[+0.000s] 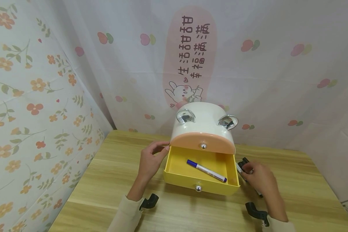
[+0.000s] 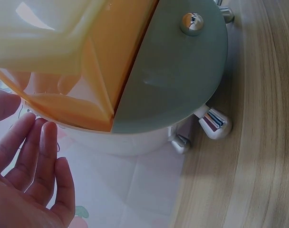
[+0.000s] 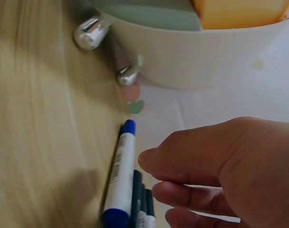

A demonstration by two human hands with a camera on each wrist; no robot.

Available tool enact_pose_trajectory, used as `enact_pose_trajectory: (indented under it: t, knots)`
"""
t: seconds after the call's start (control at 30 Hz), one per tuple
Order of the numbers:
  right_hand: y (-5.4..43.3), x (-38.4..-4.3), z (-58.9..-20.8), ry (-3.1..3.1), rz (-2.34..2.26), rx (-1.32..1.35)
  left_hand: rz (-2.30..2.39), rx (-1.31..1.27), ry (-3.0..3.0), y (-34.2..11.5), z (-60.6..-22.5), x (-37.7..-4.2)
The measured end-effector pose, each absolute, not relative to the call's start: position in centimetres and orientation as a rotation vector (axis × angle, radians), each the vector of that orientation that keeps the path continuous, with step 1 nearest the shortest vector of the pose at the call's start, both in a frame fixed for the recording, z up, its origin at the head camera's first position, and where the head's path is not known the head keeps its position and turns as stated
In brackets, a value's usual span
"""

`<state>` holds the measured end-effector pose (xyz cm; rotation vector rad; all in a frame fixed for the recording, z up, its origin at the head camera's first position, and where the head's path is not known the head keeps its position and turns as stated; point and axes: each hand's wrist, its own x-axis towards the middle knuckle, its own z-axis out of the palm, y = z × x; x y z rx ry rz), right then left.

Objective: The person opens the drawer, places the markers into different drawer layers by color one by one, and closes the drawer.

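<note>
Left hand (image 1: 150,161): lower middle of head view, left of centre; loosely spread, nothing pinched; fingertips at left edge of cabinet, contact pressure impossible to tell.
White, round-bodied plastic cabinet (image 1: 203,119): centre, on pale wood-grain tabletop (image 1: 98,196).
Yellow plastic drawer (image 1: 182,182): below centre, extended beneath orange, arched upper drawer front (image 1: 188,141).
White-barrelled, blue-capped marker (image 1: 207,171): inside yellow drawer, diagonal, cap toward upper left.
White-barrelled, blue-ended marker (image 3: 120,171): lower left of right-wrist view, on tabletop, beside dark-capped pens (image 3: 137,194).
Right hand (image 1: 262,178): lower right of head view; partly curled, thumb and forefinger apart, nothing pinched; just beside blue-ended marker.
Rolling risk: likely from nudging tightly grouped markers.
Tipping risk: possible from downward pressure on extended drawer.
</note>
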<state>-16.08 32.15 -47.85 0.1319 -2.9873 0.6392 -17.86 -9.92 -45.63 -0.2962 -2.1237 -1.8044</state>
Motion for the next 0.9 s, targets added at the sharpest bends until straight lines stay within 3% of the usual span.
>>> enact_pose_trajectory:
  t: [0.9]
  knots:
    - [32.1,-16.6,-49.5,-3.083,0.633,0.022,-1.814,-0.286,-2.121,-9.9,-45.7,-17.8]
